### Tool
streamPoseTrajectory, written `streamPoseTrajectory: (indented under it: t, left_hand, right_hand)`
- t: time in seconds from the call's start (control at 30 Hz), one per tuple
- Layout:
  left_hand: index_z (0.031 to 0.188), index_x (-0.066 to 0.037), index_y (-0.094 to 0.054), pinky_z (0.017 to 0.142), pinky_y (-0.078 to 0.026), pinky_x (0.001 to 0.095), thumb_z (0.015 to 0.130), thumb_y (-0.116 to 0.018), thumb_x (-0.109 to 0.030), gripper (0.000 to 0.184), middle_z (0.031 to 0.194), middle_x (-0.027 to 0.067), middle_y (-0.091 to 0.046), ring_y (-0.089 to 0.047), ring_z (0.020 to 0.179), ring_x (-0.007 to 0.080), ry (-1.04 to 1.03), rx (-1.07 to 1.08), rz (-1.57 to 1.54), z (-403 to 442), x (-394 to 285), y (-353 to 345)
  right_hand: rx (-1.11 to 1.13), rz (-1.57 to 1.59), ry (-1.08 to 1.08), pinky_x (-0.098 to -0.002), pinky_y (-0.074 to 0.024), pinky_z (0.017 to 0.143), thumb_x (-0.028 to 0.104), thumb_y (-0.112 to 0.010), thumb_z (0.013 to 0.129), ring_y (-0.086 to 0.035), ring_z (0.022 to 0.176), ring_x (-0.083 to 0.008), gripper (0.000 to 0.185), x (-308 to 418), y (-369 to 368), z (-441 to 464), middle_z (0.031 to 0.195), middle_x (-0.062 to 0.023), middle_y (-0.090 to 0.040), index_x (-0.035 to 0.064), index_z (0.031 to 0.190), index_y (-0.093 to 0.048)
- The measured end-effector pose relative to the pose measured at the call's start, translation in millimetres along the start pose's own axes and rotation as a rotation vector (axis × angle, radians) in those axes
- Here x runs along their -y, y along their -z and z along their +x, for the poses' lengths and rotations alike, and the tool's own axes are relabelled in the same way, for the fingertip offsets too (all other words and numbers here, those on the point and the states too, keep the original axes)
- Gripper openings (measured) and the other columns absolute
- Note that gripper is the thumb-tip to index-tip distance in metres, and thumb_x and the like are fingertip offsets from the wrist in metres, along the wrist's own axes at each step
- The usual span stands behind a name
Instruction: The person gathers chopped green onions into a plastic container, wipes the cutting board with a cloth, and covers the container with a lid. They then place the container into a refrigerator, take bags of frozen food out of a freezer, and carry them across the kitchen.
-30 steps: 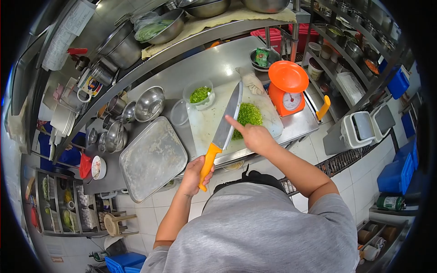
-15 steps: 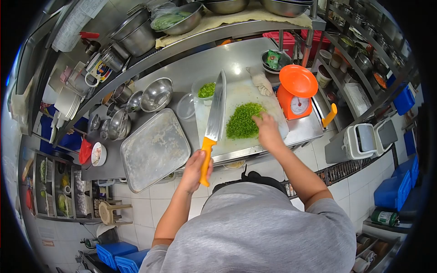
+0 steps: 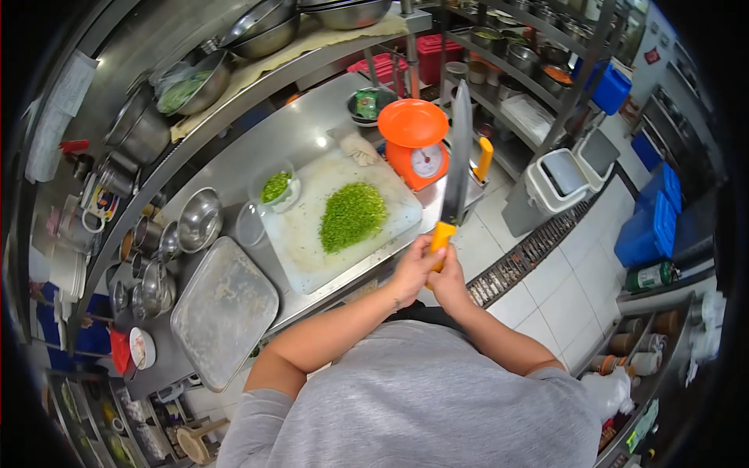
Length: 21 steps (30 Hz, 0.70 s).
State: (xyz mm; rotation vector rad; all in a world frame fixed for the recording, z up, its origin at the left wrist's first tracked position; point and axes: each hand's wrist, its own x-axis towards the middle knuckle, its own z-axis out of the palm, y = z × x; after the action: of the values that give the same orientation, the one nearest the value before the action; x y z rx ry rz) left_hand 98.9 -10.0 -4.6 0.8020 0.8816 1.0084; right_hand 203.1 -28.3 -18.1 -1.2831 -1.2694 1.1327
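Note:
A large chef's knife (image 3: 458,160) with a yellow handle points away from me, blade up, beyond the counter's right front edge. My left hand (image 3: 415,269) is closed round the upper part of its handle. Against it, my right hand (image 3: 450,282) closes on the lower part of the same handle. To the left, a pile of finely chopped greens (image 3: 353,217) lies on the white cutting board (image 3: 300,261). A clear plastic tub (image 3: 295,192) holding more chopped greens stands at the board's left edge, and a crumpled cloth (image 3: 357,148) lies at its far edge.
An orange kitchen scale (image 3: 413,144) stands right of the board, near another yellow handle (image 3: 484,156). Left are a metal tray (image 3: 222,312), a round clear lid (image 3: 250,224) and steel bowls (image 3: 200,220). A grey bin (image 3: 538,195) stands on the floor at right.
My left hand has carried the knife from left of the greens to the right. My right hand has left the greens and met it at the handle. The view has turned right.

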Motion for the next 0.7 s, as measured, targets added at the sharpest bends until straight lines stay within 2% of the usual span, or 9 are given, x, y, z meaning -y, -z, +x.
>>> streamPoseTrajectory:
  t: [0.07,0.13,0.17,0.33,0.47,0.53,0.6,0.67,0.7]
  left_hand:
    - [0.126,-0.007,-0.046,0.095,-0.044,0.0337,0.096,-0.059,-0.021,0.035,0.118,0.0091,-0.056,-0.054,0.109,0.0164,0.069,0.131,0.034,7,10,-19]
    - [0.139,-0.006,-0.039,0.103,-0.039,0.037,0.095,-0.059,-0.022,0.051,0.136,0.0158,-0.047,-0.048,0.124,0.023,-0.111,0.14,0.573,3,12,-34]
    - [0.144,-0.006,-0.034,0.107,-0.037,0.0383,0.095,-0.06,-0.023,0.058,0.145,0.0183,-0.038,-0.043,0.131,0.0276,-0.088,0.199,0.613,-4,8,-33]
    - [0.137,-0.006,-0.045,0.103,-0.04,0.0346,0.095,-0.06,-0.022,0.048,0.135,0.0112,-0.051,-0.051,0.122,0.0215,0.074,0.387,0.562,-27,-27,13]
    - [0.13,-0.003,-0.051,0.098,-0.043,0.0316,0.096,-0.058,-0.019,0.038,0.127,0.0096,-0.057,-0.054,0.115,0.0173,0.03,0.162,0.568,-51,-38,55]
    - [0.129,-0.003,-0.052,0.097,-0.043,0.0308,0.096,-0.057,-0.018,0.036,0.125,0.0095,-0.058,-0.055,0.113,0.0168,-0.009,0.074,0.537,-68,-40,78]
    - [0.128,-0.002,-0.053,0.095,-0.044,0.0301,0.097,-0.056,-0.018,0.034,0.12,0.0084,-0.061,-0.058,0.108,0.0165,-0.055,-0.072,0.4,-90,-37,102]
    - [0.126,-0.003,-0.054,0.094,-0.044,0.0294,0.097,-0.056,-0.018,0.033,0.118,0.0075,-0.062,-0.059,0.106,0.0159,-0.03,-0.195,0.374,-112,-34,124]
    - [0.125,-0.004,-0.055,0.092,-0.044,0.0287,0.097,-0.055,-0.018,0.032,0.116,0.0067,-0.063,-0.06,0.103,0.0152,-0.002,-0.302,0.351,-120,-33,134]
  right_hand:
    - [-0.1,0.054,0.02,-0.0375,-0.0506,0.077,-0.006,-0.052,0.077,-0.064,0.09,-0.0287,0.04,9,21,-8,0.096,-0.0172,-0.062,0.0001,0.116,-0.048]
    - [-0.225,-0.282,-0.129,-0.0383,-0.0509,0.076,0.001,-0.057,0.076,-0.065,0.086,-0.0313,0.038,12,54,-7,0.089,-0.0192,-0.063,0.0001,0.114,-0.052]
    - [-0.227,-0.293,-0.125,-0.0383,-0.0509,0.076,0.001,-0.057,0.076,-0.065,0.086,-0.0313,0.038,7,68,-8,0.089,-0.0192,-0.063,0.0001,0.114,-0.052]
    - [-0.141,-0.7,-0.14,-0.0443,-0.0515,0.077,0.012,-0.065,0.071,-0.065,0.086,-0.0422,0.042,-43,120,6,0.09,-0.027,-0.065,-0.0009,0.111,-0.058]
    - [-0.073,-0.832,-0.286,-0.0474,-0.0507,0.079,0.012,-0.063,0.074,-0.064,0.088,-0.0436,0.037,-21,130,54,0.091,-0.0279,-0.066,-0.0035,0.108,-0.059]
    - [0.035,-0.865,-0.387,-0.0465,-0.0538,0.069,0.011,-0.061,0.077,-0.066,0.076,-0.0417,0.031,1,133,81,0.085,-0.0279,-0.066,-0.0077,0.102,-0.06]
    - [0.068,-0.825,-0.462,-0.043,-0.0511,0.043,0.008,-0.058,0.079,-0.063,0.048,-0.034,0.025,24,137,103,0.07,-0.0242,-0.064,-0.0116,0.094,-0.06]
    - [0.126,-0.885,-0.564,-0.044,-0.0494,0.04,0.009,-0.06,0.078,-0.062,0.047,-0.0346,0.025,60,134,124,0.067,-0.023,-0.062,-0.0102,0.094,-0.06]
    - [0.108,-0.9,-0.471,-0.0448,-0.051,0.046,0.01,-0.062,0.078,-0.063,0.052,-0.0359,0.025,74,133,133,0.069,-0.0228,-0.064,-0.0085,0.094,-0.061]
